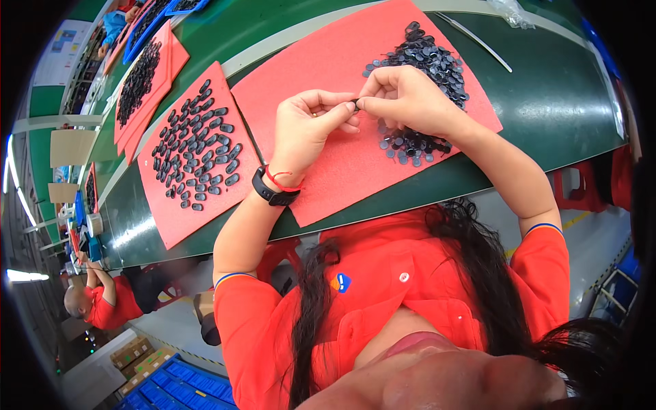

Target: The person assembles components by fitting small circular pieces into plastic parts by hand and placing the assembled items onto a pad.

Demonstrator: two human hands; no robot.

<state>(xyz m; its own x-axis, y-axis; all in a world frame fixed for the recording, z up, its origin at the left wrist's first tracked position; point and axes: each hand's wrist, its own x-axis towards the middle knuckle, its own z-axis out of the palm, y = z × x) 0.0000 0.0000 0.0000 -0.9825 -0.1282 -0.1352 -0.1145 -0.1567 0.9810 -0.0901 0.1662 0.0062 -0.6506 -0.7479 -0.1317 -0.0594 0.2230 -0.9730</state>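
Hands, left (307, 126) and right (403, 102), pinch what looks like one small dark part (355, 104) between them above a red mat (328, 61) beside the parts pile (430, 65)

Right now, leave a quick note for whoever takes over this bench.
Left hand and right hand: together pinching one small dark part between fingertips, above the near red mat.
Loose pile of dark parts: far right of that mat, partly under the right hand.
Done: parts laid out singly on the left mat.
Left: the pile is still large.
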